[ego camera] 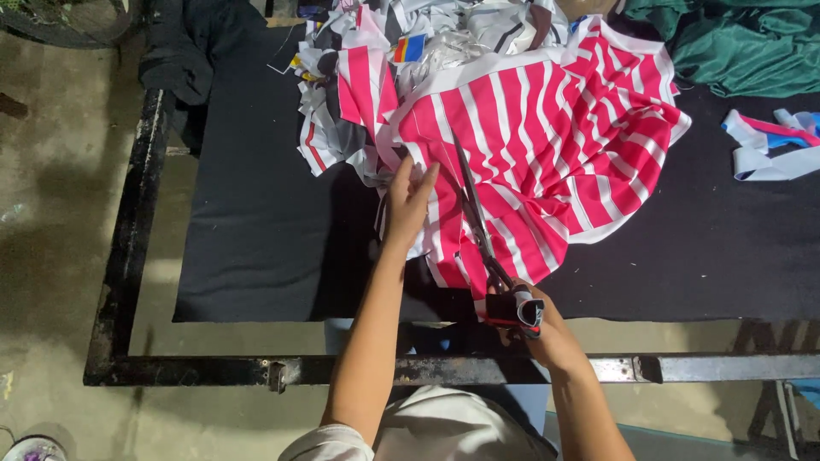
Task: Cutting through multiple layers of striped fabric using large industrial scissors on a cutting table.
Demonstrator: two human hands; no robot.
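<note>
While a bare concrete floor (51,171) shows past the black metal table frame (128,248), your left hand (408,205) presses spread fingers on the red-and-white striped fabric (547,145) atop black cloth (265,248); your right hand (534,329) grips long scissors (483,239).

Bare forearms; short white sleeve; pale top, blue trousers below

Garment cutting workshop: black-covered desk (256,248) on a metal frame (128,256), concrete floor (51,213), scrap heap (359,77), green cloth (743,43), big shears (483,230).
</note>
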